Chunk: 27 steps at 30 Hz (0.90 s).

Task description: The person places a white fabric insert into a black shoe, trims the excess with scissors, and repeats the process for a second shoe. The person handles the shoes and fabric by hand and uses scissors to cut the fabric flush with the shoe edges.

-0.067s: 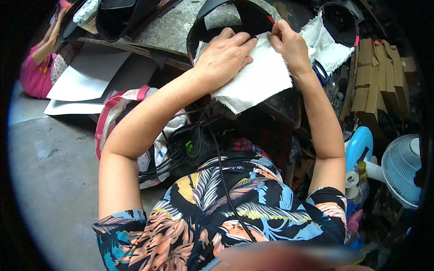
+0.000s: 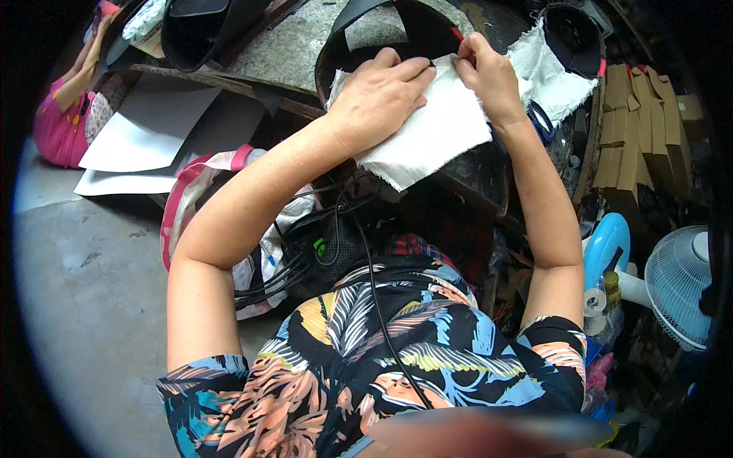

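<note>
White cloth (image 2: 431, 137) slightly higher at one corner than before, frayed-edged.

White cloth (image 2: 431, 141): matt, woven, frayed at the edges. Black container (image 2: 330, 57), far centre: smooth, plastic-looking, faintly glossy. Desk (image 2: 284, 49): speckled grey, stone-like. Sheets (image 2: 149, 126), left: white, smooth, paper-like. Floor (image 2: 92, 305), left: grey, concrete-like. Cartons (image 2: 620, 149), right: matt brown cardboard. Fan (image 2: 607, 244), right: smooth, glossy plastic.

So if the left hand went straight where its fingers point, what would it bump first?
The left hand would probably bump the right hand first, just across the frayed white cloth, though depth is hard to judge.
</note>
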Motion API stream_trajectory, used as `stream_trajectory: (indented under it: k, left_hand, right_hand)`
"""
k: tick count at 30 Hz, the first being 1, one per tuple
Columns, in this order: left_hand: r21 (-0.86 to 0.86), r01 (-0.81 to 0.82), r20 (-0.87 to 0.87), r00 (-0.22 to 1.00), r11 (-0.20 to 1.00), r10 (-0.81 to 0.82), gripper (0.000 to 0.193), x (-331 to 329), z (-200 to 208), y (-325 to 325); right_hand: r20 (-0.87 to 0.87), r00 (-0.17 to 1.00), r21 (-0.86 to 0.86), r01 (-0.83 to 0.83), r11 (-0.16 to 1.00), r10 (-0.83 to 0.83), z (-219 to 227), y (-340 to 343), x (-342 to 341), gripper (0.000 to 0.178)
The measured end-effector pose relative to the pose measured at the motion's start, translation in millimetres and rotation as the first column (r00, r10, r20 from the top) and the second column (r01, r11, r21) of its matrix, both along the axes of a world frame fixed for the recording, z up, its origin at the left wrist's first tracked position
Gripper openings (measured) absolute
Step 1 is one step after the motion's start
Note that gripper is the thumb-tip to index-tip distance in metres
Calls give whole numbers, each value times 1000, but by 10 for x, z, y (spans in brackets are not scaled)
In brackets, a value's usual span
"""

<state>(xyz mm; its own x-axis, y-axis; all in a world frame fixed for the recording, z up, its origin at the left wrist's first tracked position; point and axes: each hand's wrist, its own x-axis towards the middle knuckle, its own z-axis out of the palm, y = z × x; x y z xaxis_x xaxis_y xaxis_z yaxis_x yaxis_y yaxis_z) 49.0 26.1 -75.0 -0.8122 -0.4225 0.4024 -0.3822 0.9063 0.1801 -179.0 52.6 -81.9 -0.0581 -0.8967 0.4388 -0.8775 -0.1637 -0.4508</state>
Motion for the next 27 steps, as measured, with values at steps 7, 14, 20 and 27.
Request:
stream_trajectory:
  k: [7,14,20,27]
  left_hand:
    - [-18,112,75,991,994,-110,64,46,-1,46]
    - [-97,111,221,971,989,-88,65,-72,-14,81]
    - [184,524,211,805,832,-554,63,-170,11,684]
    - [119,460,-270,868,880,-418,26,200,502,480]
  right_hand:
    - [323,940,115,71,991,-105,-5,-138,-131,41]
    - [154,988,158,-27,987,3,-9,-210,-69,42]
    - [71,997,100,-6,995,-1,-74,-238,-64,33]
    - [160,987,79,-41,996,28,-104,-226,-112,33]
